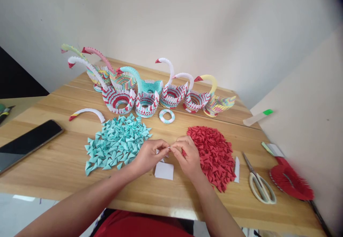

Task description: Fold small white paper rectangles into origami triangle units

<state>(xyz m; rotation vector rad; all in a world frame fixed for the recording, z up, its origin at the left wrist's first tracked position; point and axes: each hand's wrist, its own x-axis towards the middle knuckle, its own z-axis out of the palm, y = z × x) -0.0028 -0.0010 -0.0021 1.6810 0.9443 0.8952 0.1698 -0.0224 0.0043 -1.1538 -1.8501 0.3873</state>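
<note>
My left hand (149,155) and my right hand (188,155) meet over the front middle of the wooden table (53,165). Both pinch a small white folded paper piece (169,148) between their fingertips. Just below the hands lies a small stack of white paper slips (164,170). A heap of teal folded paper triangles (115,140) lies to the left of my left hand. A heap of red folded triangles (214,155) lies to the right of my right hand.
Several modular paper swans (146,90) stand in a row at the back, with a loose white neck piece (88,112) and a small ring (166,116). A phone (26,144) lies left. Scissors (259,183), a red fan-shaped piece (292,181) and a glue stick (257,117) lie right.
</note>
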